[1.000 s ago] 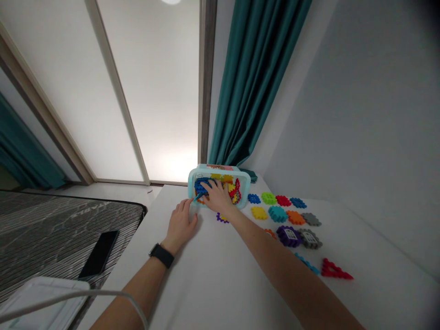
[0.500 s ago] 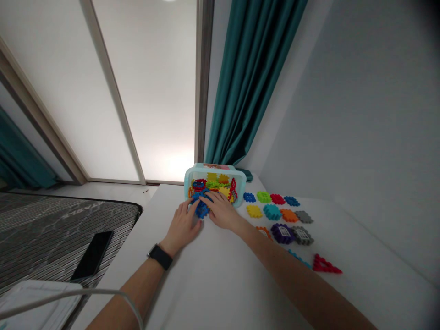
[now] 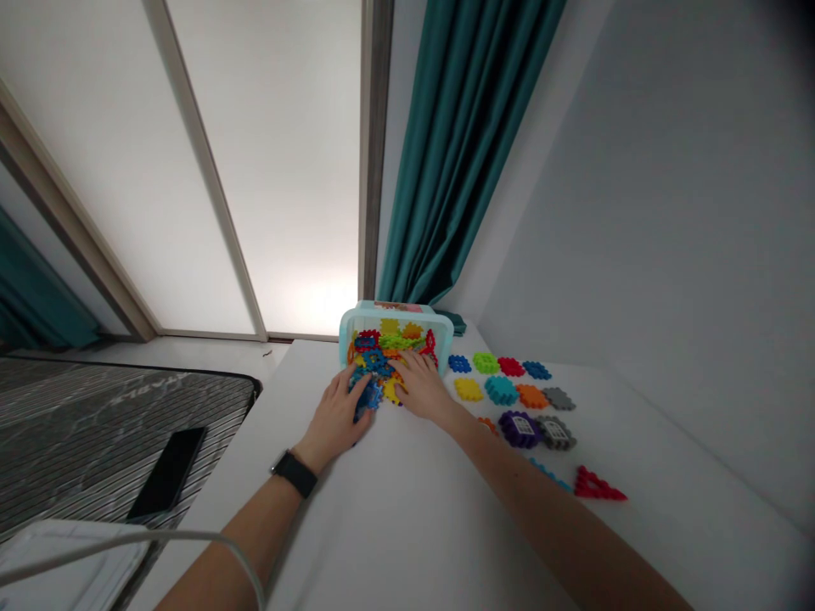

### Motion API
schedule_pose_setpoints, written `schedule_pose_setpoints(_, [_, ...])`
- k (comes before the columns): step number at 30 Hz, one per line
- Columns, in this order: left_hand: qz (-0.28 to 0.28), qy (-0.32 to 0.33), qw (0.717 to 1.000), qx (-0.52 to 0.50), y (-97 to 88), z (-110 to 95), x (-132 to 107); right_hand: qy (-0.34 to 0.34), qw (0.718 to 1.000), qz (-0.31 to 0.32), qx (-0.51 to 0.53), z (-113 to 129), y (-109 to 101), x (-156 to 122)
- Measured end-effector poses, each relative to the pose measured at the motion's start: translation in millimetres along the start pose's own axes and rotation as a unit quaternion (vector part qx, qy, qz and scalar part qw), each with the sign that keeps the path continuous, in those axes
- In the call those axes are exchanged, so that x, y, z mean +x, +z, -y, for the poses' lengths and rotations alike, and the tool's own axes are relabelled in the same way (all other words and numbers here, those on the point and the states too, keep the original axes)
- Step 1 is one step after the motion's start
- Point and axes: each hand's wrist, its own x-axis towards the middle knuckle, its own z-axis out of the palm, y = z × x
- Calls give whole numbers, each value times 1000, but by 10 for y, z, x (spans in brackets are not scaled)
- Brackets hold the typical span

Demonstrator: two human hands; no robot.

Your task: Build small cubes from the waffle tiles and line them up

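A pale turquoise bin (image 3: 347,327) lies tipped on its side, its mouth facing me and multicoloured interlocking plastic pieces heaped at the opening. My left hand (image 3: 340,412) is at the heap's left, fingers apart, thumb and forefinger beside blue pieces (image 3: 369,396). Across the right of the heap lies my right hand (image 3: 421,386), its fingers spread over the pieces and partly hiding them. Between my hands a yellow piece (image 3: 392,390) sticks out at the front. Whether any piece is gripped under my fingers is hard to make out.
Right of the bin, sorted pieces lie in rows on the white table (image 3: 407,509), among them a purple stack (image 3: 519,429), a grey stack (image 3: 557,433) and a red triangle (image 3: 597,485). A phone (image 3: 166,471) is at lower left, near a white cable (image 3: 159,535).
My hands have moved apart a little; the right one shifted right, off the blue pieces. More blue and yellow pieces now show between them at the bin's mouth.
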Motion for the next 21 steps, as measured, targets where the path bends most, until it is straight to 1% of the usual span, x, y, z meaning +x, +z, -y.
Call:
schedule_pose_setpoints(4, [49,6,999,-4,13,-8,-16,-25,999,9,34,22,37,-123])
schedule_pose_setpoints(8, [75,-1,997,8,-23,-43,-8,-47,996,11,71,61,56,-259])
schedule_pose_setpoints(11, [81,-2,997,19,-56,-64,1,-53,993,13,104,84,51,-365])
schedule_pose_setpoints(14, [67,3,998,18,-74,-75,8,-62,987,17,144,100,33,-477])
schedule_pose_setpoints(17, [60,32,998,-1,-67,-85,6,-56,982,13,178,122,2,-594])
schedule_pose_setpoints(21, [83,68,994,-26,-46,-103,-8,-33,978,9,206,181,-57,-744])
